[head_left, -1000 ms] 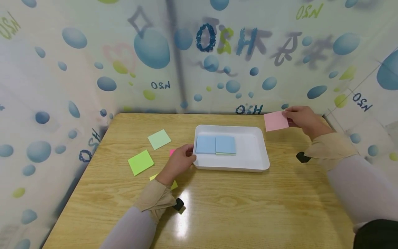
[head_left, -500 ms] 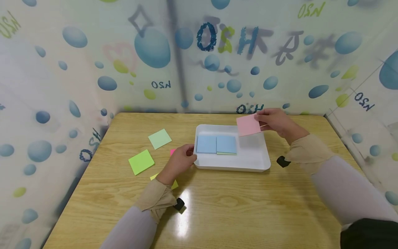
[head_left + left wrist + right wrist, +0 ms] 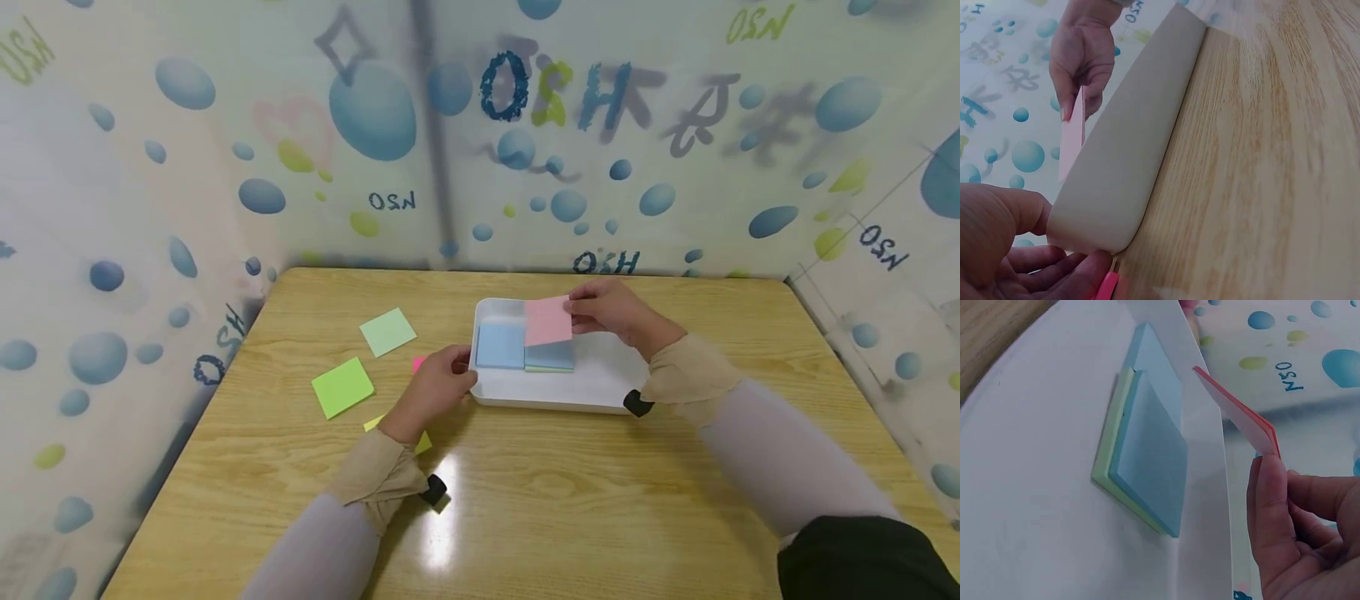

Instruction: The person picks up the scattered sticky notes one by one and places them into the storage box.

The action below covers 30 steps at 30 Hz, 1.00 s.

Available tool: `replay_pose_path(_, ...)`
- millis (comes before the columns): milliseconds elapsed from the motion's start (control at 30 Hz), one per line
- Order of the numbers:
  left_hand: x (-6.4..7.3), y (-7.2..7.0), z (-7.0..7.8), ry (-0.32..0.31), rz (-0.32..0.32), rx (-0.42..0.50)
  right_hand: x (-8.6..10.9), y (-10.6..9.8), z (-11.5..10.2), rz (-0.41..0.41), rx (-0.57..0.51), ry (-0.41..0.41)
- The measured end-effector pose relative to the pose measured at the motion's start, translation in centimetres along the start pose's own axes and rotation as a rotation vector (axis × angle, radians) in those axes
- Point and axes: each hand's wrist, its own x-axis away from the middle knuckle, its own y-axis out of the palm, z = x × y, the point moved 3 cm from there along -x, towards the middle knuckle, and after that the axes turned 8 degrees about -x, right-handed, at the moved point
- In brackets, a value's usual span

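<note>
My right hand pinches a pink sticky-note pad by its right edge, holding it above the white tray. In the right wrist view the pad is tilted, apart from the blue pads. Two blue sticky-note pads lie side by side at the tray's left: the left one and the right one, which sits on a pale green pad. My left hand grips the tray's left end, thumb at the rim and fingers low on the wall.
Left of the tray on the wooden table lie a pale green pad and a bright green pad. A yellow pad and a hot pink pad are partly hidden by my left hand. A patterned curtain hangs behind.
My right hand has carried the pink pad leftward from beyond the tray's right end to over the right blue pad. My left hand stays at the tray, which has not moved.
</note>
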Motion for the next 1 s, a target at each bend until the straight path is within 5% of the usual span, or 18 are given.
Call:
replay_pose_path(433, -0.1, 0.0, 0.1, 0.006, -0.001, -0.011, -1.8, 4.5, 1.0, -0.029, -0.048, 0.045)
replay_pose_path(1000, -0.1, -0.1, 0.1, 0.029, 0.018, -0.043, -2.8, 7.0, 1.4, -0.033, 0.035, 0.017)
